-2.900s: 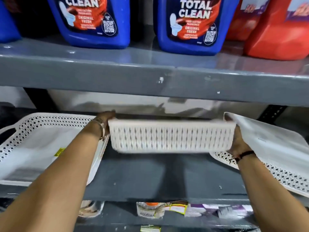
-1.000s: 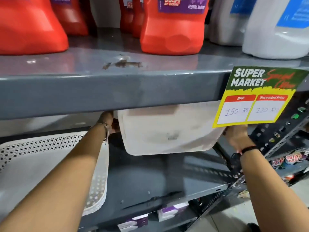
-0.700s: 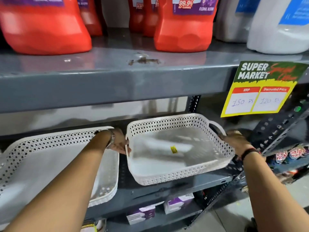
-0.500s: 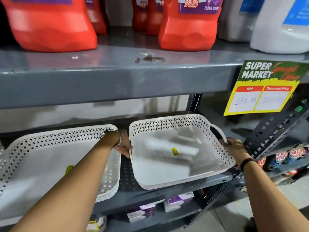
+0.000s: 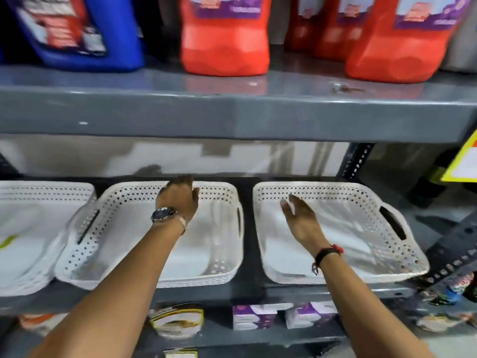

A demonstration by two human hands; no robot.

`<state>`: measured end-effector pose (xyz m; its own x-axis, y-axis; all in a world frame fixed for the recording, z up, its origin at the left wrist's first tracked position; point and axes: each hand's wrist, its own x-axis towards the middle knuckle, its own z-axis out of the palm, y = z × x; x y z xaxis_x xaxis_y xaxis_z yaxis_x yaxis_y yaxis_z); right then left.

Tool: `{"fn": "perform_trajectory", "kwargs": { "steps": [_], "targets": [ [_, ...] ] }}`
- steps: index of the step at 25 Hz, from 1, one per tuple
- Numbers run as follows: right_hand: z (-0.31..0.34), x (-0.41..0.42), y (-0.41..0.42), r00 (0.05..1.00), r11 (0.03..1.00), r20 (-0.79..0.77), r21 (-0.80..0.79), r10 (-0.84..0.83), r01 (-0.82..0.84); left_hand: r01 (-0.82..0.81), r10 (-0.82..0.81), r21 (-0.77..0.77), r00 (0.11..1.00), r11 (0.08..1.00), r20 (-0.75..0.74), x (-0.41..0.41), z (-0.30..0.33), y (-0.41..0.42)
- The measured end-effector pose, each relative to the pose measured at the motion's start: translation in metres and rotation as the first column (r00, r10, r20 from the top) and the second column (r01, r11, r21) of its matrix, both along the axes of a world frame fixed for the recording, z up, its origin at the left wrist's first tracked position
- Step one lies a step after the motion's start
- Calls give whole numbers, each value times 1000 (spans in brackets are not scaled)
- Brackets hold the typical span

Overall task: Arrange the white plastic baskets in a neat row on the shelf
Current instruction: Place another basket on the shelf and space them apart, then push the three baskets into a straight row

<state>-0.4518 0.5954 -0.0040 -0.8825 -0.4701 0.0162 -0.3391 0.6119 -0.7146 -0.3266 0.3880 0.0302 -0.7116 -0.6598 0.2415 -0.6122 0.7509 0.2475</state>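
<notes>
Three white perforated plastic baskets sit side by side on the grey middle shelf [image 5: 247, 288]. The right basket [image 5: 366, 254] lies flat with its handle to the right. The middle basket [image 5: 222, 254] lies beside it across a narrow gap. The left basket [image 5: 31, 228] overlaps the middle one's left handle. My left hand [image 5: 178, 200] hovers over the back of the middle basket, fingers curled down near its far rim. My right hand [image 5: 302, 218] is spread over the left part of the right basket, holding nothing.
The upper shelf [image 5: 232, 112] hangs low over the baskets, carrying red jugs [image 5: 224, 40] and a blue jug [image 5: 77, 34]. A yellow price sign [image 5: 464, 164] hangs at the right. A slotted upright [image 5: 356, 161] stands behind the right basket. Small boxes [image 5: 260, 316] fill the shelf below.
Both hands have let go of the right basket, which now rests on the shelf. My left hand moved over the middle basket. The view swung left.
</notes>
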Motion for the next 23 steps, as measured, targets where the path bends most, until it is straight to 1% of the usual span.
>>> {"fn": "perform_trajectory", "kwargs": {
  "steps": [2,3,6,8,9,11,12,13,15,18,23],
  "targets": [
    [-10,29,-43,982,996,171,25,79,-85,-81,82,-78,997,994,1,51,-10,-45],
    [-15,37,-54,976,995,206,52,74,-87,-139,143,-72,988,988,54,71,-16,-66],
    [-27,51,-79,990,995,141,101,-14,0,-346,328,39,917,938,227,128,-31,-119],
    [-30,57,-84,991,990,108,119,-84,71,-415,375,100,884,904,278,151,-41,-139],
    [-32,58,-85,991,986,88,140,-99,86,-416,364,162,890,895,275,158,-45,-145],
    [-33,61,-89,994,975,35,203,-102,93,-344,290,344,936,874,200,161,-51,-152],
    [-32,62,-90,995,972,13,216,-99,94,-295,248,403,954,866,166,159,-52,-150],
    [-32,63,-92,995,973,-9,207,-98,98,-269,228,428,963,863,145,155,-54,-148],
    [-34,68,-98,993,980,-23,165,-113,115,-246,219,403,969,882,113,151,-54,-143],
    [-32,69,-99,994,977,-27,179,-109,112,-249,224,382,968,890,110,148,-56,-143],
    [-27,71,-102,990,937,-140,345,-3,52,-195,152,366,978,910,145,139,-62,-153]
  ]
}}
